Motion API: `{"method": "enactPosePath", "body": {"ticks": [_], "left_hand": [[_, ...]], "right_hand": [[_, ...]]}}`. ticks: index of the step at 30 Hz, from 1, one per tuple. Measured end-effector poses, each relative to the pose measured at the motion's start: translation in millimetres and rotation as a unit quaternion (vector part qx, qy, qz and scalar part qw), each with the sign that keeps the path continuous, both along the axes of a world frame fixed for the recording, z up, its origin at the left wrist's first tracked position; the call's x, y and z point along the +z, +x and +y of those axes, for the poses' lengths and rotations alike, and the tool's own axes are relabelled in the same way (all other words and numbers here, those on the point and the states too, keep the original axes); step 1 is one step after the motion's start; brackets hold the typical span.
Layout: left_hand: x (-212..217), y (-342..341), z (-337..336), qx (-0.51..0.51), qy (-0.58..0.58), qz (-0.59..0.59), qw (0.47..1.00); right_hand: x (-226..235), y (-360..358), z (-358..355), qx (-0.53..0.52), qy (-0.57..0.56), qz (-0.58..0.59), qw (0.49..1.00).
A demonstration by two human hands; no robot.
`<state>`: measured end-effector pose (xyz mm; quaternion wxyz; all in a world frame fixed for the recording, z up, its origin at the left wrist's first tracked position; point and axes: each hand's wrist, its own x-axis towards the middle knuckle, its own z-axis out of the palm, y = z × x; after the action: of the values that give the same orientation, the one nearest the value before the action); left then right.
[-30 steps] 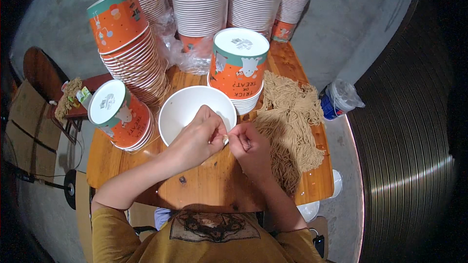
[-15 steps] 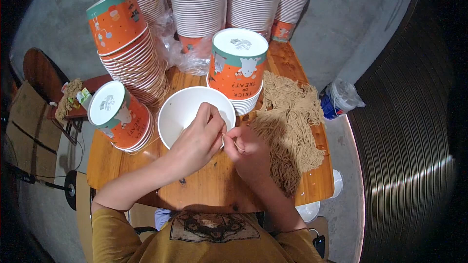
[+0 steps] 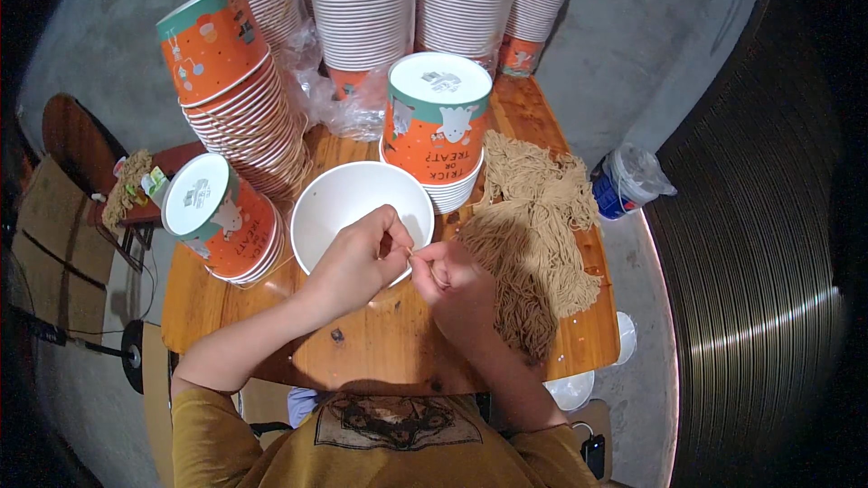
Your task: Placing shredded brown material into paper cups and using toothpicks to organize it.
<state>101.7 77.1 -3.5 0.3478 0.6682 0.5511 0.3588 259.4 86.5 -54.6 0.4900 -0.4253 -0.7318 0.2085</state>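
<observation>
My left hand [image 3: 355, 260] and my right hand [image 3: 455, 285] meet fingertip to fingertip over the near right rim of a paper bucket [image 3: 336, 203], which stands mouth up with its white inside showing. Both pinch a short piece of thin tan string [image 3: 410, 255]; most of it is hidden by the fingers, and I cannot tell whether it is knotted. Right of my right hand lies a large loose bundle of tan strings [image 3: 542, 226]. Behind the white bucket, a few orange and green paper buckets [image 3: 438, 140] are nested upside down.
A leaning stack of orange buckets with strings hanging around it [image 3: 249, 117] rises at the left, and a shorter stack [image 3: 221, 217] stands before it. Tall plastic-wrapped stacks [image 3: 357, 9] line the back of the wooden table [image 3: 362, 343]. A blue and white pail [image 3: 624, 183] sits off the right edge.
My left hand has lowered slightly, and its fingertips have shifted down along the string. My right hand keeps its pinch, nearly in place. The buckets stand as before.
</observation>
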Motion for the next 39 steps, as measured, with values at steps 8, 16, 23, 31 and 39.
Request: {"method": "enactPosePath", "body": {"ticks": [8, 16, 23, 31, 39], "left_hand": [[-1, -1, 5, -0.022, -0.065, -0.054, 0.996], [-2, 2, 7, -0.063, -0.032, -0.151, 0.986], [-2, 1, 12, -0.054, -0.109, -0.215, 0.969], [2, 4, 10, -0.047, -0.114, -0.196, 0.973], [-3, 4, 10, -0.052, -0.093, -0.173, 0.979]], "right_hand": [[-13, 0, 3, 0.008, -0.023, 0.043, 0.999], [-1, 0, 3, 0.028, -0.156, 0.14, 0.977], [-4, 8, 5, 0.038, -0.129, 0.129, 0.982], [-5, 20, 10, -0.005, 0.103, -0.062, 0.993], [-1, 23, 14, -0.002, 0.159, -0.111, 0.981]]}}
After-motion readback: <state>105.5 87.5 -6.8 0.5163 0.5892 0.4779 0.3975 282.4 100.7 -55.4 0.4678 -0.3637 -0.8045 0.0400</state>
